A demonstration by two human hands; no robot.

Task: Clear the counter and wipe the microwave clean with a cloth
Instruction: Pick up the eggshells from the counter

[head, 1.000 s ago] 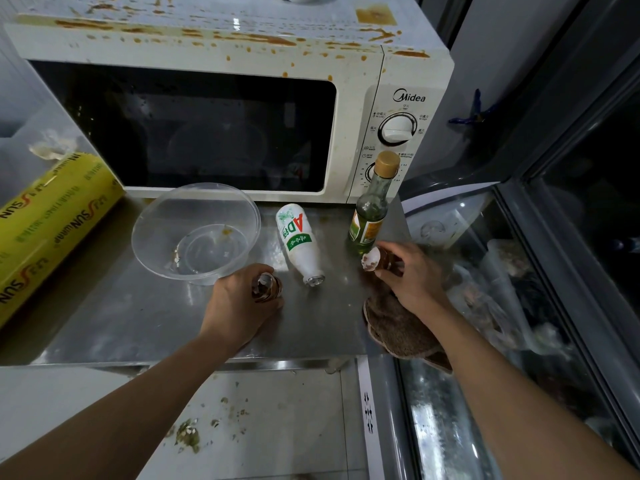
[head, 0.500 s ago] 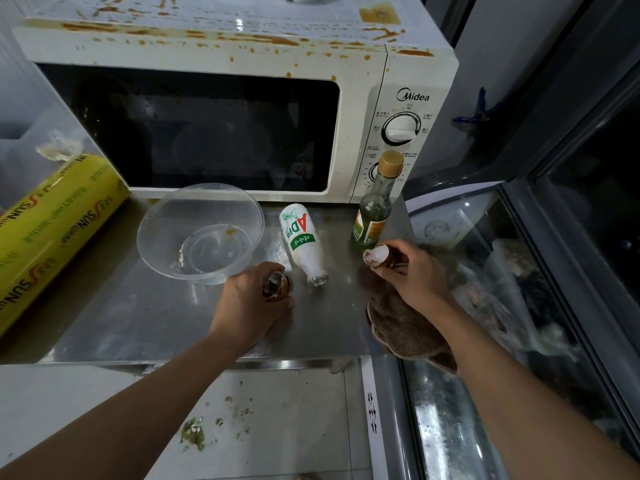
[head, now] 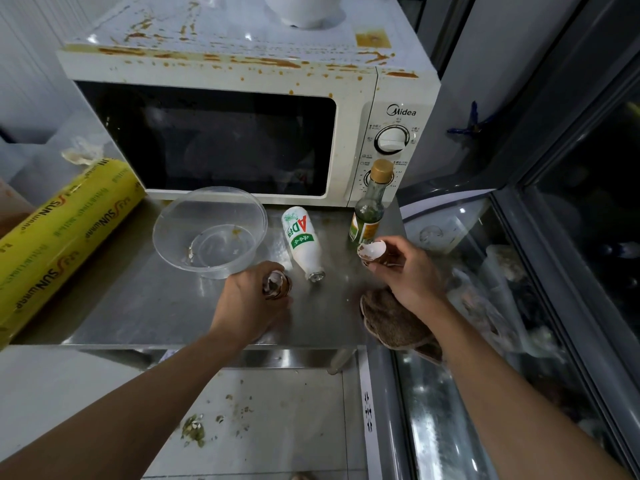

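A white microwave (head: 391, 98) streaked with orange-brown sauce stands at the back of the steel counter (head: 156, 306). My left hand (head: 249, 303) rests on the counter, closed around a brown eggshell piece (head: 275, 285). My right hand (head: 405, 271) is raised a little above the counter and pinches a broken eggshell half (head: 371, 250). Under my right wrist lies a brown cloth (head: 391, 323) at the counter's right edge. A clear plastic bowl (head: 180, 220), a white bottle (head: 301, 240) on its side and an upright glass bottle (head: 370, 209) with a tan cap sit in front of the microwave.
A large yellow roll of cling wrap (head: 59, 237) lies at the counter's left. A white bowl (head: 304, 8) sits on top of the microwave. A glass-topped freezer (head: 485, 341) adjoins on the right. Food scraps (head: 194, 427) lie on the floor below.
My right hand has lifted the eggshell half up off the counter. My left hand has kept its grip on its shell and shifted slightly right. The view has tilted up a little.
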